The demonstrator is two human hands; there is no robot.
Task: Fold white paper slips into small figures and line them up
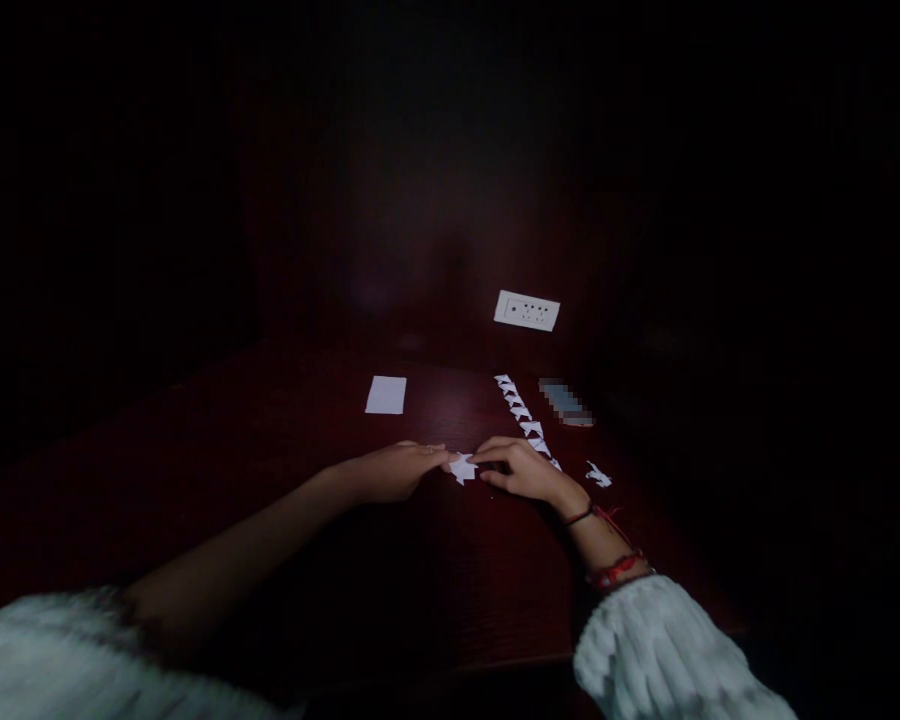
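Very dim, edges sunk in near-black, weak glow on the worktop (450, 400), white paper piece (463, 468) and socket plate (526, 311) standing out, left sleeve (67, 655) blurred, pixelated patch (565, 402) at right

You've got 1 wht socket plate (526, 311) w/ dark slots on the dark back wall (420, 250). Below it, on your dk-red tbl (307, 420), lies 1 pixelated, oblong blue-gray obj (566, 402), set at an angle.

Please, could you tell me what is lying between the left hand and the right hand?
In the head view, a small, jagged piece of white paper lies on the table between the left hand and the right hand.
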